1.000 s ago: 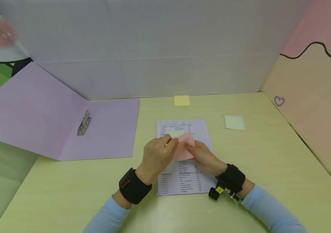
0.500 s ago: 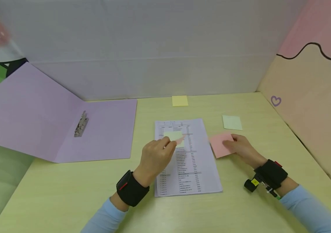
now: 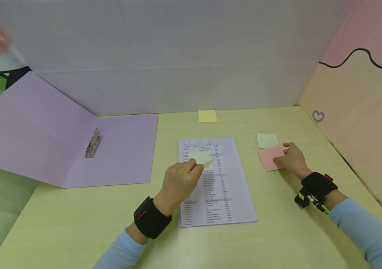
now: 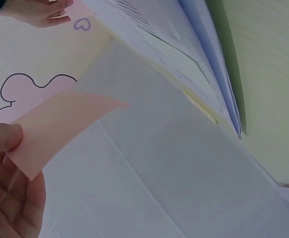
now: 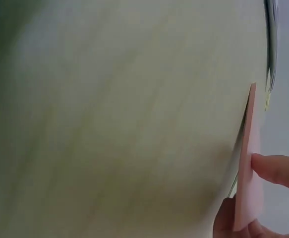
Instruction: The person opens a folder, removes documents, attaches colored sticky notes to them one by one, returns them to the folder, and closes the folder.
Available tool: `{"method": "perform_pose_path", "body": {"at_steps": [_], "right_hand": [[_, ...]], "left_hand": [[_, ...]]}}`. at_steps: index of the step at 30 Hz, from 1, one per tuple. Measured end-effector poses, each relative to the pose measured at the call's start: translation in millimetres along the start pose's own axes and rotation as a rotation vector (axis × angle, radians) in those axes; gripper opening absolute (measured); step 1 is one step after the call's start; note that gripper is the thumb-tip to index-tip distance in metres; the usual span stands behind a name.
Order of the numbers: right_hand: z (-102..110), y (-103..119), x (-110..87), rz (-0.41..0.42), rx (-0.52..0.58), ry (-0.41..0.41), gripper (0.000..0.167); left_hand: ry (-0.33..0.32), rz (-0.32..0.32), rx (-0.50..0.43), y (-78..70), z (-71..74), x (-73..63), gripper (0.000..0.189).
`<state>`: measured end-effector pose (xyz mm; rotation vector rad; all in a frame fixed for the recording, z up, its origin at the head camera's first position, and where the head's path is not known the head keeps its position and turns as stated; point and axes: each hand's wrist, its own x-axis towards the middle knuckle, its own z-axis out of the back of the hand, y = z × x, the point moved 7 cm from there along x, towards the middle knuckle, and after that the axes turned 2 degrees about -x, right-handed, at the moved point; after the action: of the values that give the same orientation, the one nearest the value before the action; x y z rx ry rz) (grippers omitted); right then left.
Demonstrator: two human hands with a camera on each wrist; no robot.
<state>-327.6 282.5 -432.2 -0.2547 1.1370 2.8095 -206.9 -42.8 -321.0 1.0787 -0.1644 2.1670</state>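
My left hand (image 3: 181,183) pinches a single pink sticky note (image 4: 60,126) between thumb and fingers, its free end curling outward. In the head view it is held over the printed sheets (image 3: 241,209), where a pale green sticky note (image 3: 195,156) lies on the upper part. My right hand (image 3: 293,160) grips a pink sticky note pad (image 3: 269,158) at its right side, thumb on top and fingers beneath, as the right wrist view shows. The pad is tilted close over the table, just in front of a light green sticky note pad (image 3: 266,140).
An open lilac folder (image 3: 127,149) with a metal clip (image 3: 93,143) lies at the left, its cover raised against the wall. A yellow sticky note pad (image 3: 207,116) sits at the table's back edge. Walls enclose the back and right of the table (image 3: 311,224).
The left hand has pulled a pink note off the pad. My right hand has carried the pad rightward and slightly back, from over the sheets to near the green pad.
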Motion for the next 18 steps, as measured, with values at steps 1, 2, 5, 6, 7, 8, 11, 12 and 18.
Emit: {"method": "perform_pose_path", "body": {"at_steps": [1, 2, 5, 6, 7, 8, 11, 12, 18], "right_hand": [[0.6, 0.4, 1.6, 0.009, -0.023, 0.001, 0.079], [1.0, 0.9, 2.7, 0.012, -0.043, 0.008, 0.08], [1.5, 0.5, 4.9, 0.014, -0.094, 0.038, 0.083], [1.9, 0.0, 5.3, 0.011, -0.103, 0.046, 0.083], [2.7, 0.0, 5.4, 0.012, -0.115, 0.051, 0.083], [3.0, -0.1, 5.5, 0.008, -0.124, 0.053, 0.081], [4.3, 0.6, 6.3, 0.017, -0.16, 0.043, 0.074], [4.8, 1.4, 6.8, 0.023, -0.17, 0.035, 0.071], [5.2, 4.3, 11.6, 0.057, -0.251, -0.004, 0.056]], "left_hand": [[0.004, 0.0, 0.0, -0.3, -0.3, -0.1, 0.013], [0.006, -0.003, 0.001, -0.7, -0.4, -0.2, 0.014], [0.003, -0.01, 0.002, -1.8, -0.3, -0.5, 0.015], [0.001, -0.011, 0.004, -2.0, 0.0, -0.6, 0.016], [-0.001, -0.013, 0.005, -2.2, 0.1, -0.7, 0.016], [-0.002, -0.014, 0.007, -2.3, 0.2, -0.7, 0.016], [0.001, -0.015, 0.009, -2.6, 0.1, -1.0, 0.014], [0.005, -0.014, 0.01, -2.8, -0.1, -1.1, 0.013], [0.038, -0.011, 0.003, -5.5, -2.1, -1.8, 0.012]]}}
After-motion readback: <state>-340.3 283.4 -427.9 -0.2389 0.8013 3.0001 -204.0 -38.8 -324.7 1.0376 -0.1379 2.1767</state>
